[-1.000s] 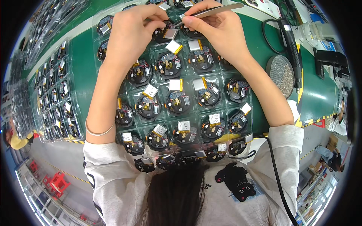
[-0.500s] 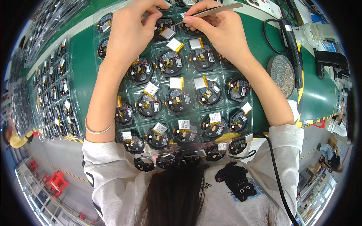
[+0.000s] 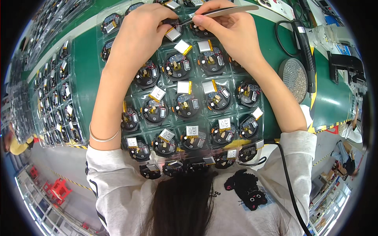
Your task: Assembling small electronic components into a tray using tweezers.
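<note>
Bent over a round black circuit module in the upper part of the clear plastic tray [image 3: 169,124], my left hand [image 3: 143,31] is closed with thumb and fingertips gripping the module, which they mostly hide. A silver battery pack [image 3: 173,34] with a yellow end sticks out beside the thumb. My right hand [image 3: 236,31] pinches metal tweezers [image 3: 232,10], whose thin tip points left at that same module. Below, several round modules [image 3: 187,105] sit in the tray's pockets, most with a battery pack [image 3: 184,87] attached.
A second tray [image 3: 59,94] of modules lies to the left, near stacked clear trays [image 3: 51,27]. On the right are a round dish of granules [image 3: 293,78], a black corded tool [image 3: 307,59] and a black bracket [image 3: 346,65]. The table [image 3: 88,78] is green.
My left thumb and fingers have closed in to the right over the module, covering most of it. Its battery pack has shifted slightly. The tweezers have moved slightly right.
</note>
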`<action>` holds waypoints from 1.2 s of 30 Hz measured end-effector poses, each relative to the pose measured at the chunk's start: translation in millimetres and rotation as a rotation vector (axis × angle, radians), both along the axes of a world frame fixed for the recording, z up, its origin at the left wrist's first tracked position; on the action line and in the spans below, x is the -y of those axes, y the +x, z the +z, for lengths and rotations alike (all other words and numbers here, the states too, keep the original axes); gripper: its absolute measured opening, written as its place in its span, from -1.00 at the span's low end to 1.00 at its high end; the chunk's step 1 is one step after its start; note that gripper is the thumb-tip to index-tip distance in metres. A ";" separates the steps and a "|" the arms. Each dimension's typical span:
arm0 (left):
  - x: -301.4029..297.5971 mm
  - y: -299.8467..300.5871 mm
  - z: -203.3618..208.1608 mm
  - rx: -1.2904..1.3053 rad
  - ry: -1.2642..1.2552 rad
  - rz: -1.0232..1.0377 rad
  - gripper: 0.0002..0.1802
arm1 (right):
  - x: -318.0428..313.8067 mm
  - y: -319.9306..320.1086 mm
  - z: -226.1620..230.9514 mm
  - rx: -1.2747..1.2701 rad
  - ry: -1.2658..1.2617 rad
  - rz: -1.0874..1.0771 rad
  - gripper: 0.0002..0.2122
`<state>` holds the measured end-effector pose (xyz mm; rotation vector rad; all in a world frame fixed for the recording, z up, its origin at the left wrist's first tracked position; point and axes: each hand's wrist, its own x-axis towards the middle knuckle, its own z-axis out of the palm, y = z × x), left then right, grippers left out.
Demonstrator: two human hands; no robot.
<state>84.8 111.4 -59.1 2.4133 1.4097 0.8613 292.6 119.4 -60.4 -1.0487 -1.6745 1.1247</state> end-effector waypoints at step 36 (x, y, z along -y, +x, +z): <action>-1.7 -4.9 -4.8 -0.139 0.231 -0.091 -0.92 | 2.4 -4.2 7.4 0.084 0.043 -0.015 -0.91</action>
